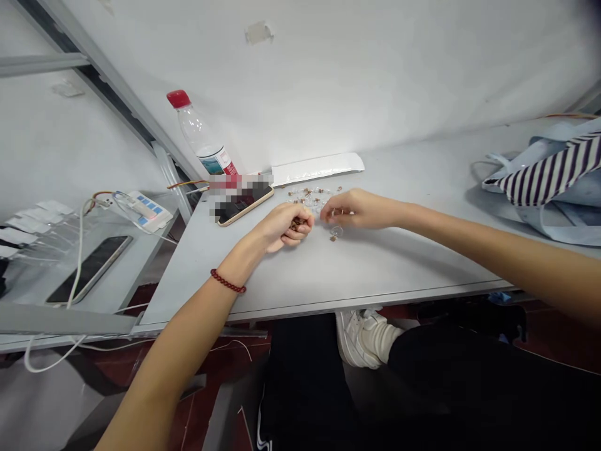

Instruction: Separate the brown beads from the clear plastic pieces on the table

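My left hand [287,228] is curled shut over a few small brown pieces [295,222], with a red beaded bracelet [228,281] on its wrist. My right hand [357,210] reaches in from the right, and its fingertips pinch a small transparent piece [335,213]. Between and just beyond my hands, a scattered group of small transparent and brown pieces [310,197] lies on the pale grey table [375,266]. Close below my right fingers sits a small round transparent piece [335,232]. What the pieces are is too small to tell.
A phone [244,205], partly blurred, lies left of the pieces, below a red-capped plastic bottle [200,131]. A white packet [317,168] lies along the wall. A striped and pale blue bag [549,181] sits at right. Another phone [89,269] and cables lie on a lower surface at left.
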`<state>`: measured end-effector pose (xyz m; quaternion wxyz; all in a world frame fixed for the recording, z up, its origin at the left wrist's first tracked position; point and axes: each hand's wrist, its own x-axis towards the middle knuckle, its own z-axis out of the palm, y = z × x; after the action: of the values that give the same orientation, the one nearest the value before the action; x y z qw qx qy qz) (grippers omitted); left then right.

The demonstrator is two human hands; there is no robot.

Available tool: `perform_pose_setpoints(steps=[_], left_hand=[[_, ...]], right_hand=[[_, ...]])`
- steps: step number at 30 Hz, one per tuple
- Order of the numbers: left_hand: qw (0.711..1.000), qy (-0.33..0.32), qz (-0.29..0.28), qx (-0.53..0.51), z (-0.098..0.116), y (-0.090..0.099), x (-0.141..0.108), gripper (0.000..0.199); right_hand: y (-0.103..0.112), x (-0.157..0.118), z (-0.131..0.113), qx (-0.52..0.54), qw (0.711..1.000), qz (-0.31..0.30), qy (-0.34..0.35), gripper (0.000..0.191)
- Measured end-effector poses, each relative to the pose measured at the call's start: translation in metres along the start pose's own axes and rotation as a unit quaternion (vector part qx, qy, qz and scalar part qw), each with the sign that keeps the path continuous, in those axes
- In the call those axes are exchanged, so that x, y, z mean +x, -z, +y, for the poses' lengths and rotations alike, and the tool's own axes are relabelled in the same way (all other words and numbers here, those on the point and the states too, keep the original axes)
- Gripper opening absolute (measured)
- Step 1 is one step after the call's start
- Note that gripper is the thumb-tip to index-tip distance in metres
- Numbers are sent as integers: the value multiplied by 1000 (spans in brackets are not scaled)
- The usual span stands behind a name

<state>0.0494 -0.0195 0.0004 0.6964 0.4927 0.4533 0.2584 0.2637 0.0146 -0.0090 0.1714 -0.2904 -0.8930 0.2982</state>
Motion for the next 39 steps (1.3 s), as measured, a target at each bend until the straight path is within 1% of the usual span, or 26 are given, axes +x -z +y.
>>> perform_pose_setpoints(steps=[2,4,7,10,12,15,19,23,27,32,36,39], left_hand=[[999,47,0,5,-1,-2,1,11],[997,70,6,15,-2,-3,3,12],[997,75,3,21,-2,-1,3,20],[997,73,-1,15,-1,1,2,28],[997,73,-1,12,-1,1,1,29],[997,72,0,14,-1,0,0,29],[994,93,6,57,-1,-4,-1,32],[990,110,-6,87,-1,-5,-3,31],[991,114,-26,71,-3,-5,-2,34],[995,88,-25,44,-3,-7,-2,35],[994,85,-13,66,-1,-8,-3,32],[993,95,9,75,0,-7,-3,35]], right_hand=[[-6,-5,-1,-20,999,-17,33,22],[-9,-11,0,-23,998,-22,56,24],[-9,-17,3,-17,997,-20,71,25],[-9,-22,4,-7,997,-39,70,29],[-11,-23,3,-4,996,-51,67,30],[-16,-24,3,-11,997,-47,68,24],[-21,-24,4,-26,997,-21,64,25],[-26,-23,6,-22,998,37,55,28],[-33,-21,5,-14,994,92,55,29],[-38,-20,2,8,991,121,61,27],[-41,-20,-2,62,989,129,26,25],[-43,-19,-6,119,983,136,-22,27]])
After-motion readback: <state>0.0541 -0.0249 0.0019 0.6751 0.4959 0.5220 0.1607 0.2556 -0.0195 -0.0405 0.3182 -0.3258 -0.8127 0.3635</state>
